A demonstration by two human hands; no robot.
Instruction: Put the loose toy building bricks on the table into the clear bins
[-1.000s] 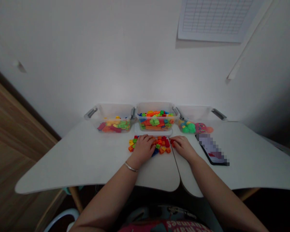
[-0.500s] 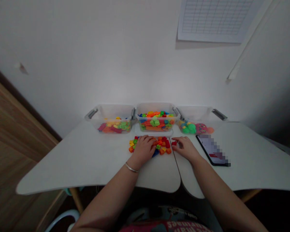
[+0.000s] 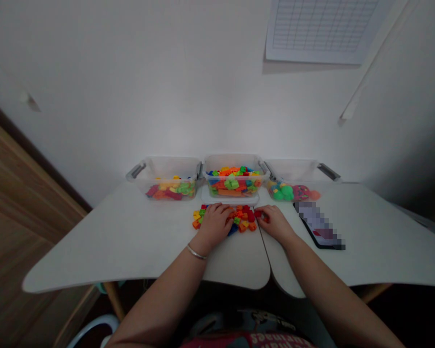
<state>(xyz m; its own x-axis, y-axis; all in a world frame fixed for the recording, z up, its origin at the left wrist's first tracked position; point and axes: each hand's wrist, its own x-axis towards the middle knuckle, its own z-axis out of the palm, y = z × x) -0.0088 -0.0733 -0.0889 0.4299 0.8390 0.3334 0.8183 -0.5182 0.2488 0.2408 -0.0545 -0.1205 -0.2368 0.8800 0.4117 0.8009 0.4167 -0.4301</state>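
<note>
A heap of small toy building bricks (image 3: 243, 217) in red, orange, yellow, green and blue lies on the white table. My left hand (image 3: 215, 221) rests over the left part of this heap, its thumb apart from the fingers, hiding the bricks beneath. At the heap's right edge, my right hand (image 3: 273, 221) pinches a red brick (image 3: 258, 213) between thumb and fingertips. Part of that brick is covered by the fingers.
Along the wall stand three clear bins: the left bin (image 3: 166, 166) and middle bin (image 3: 235, 162) hold bricks, the right bin (image 3: 293, 169) colourful toys. A phone (image 3: 317, 224) lies right of my right hand. A seam (image 3: 264, 244) splits the table (image 3: 137, 241).
My right hand has shifted slightly left and its fingers have closed around the red brick. My left hand stays in place on the heap.
</note>
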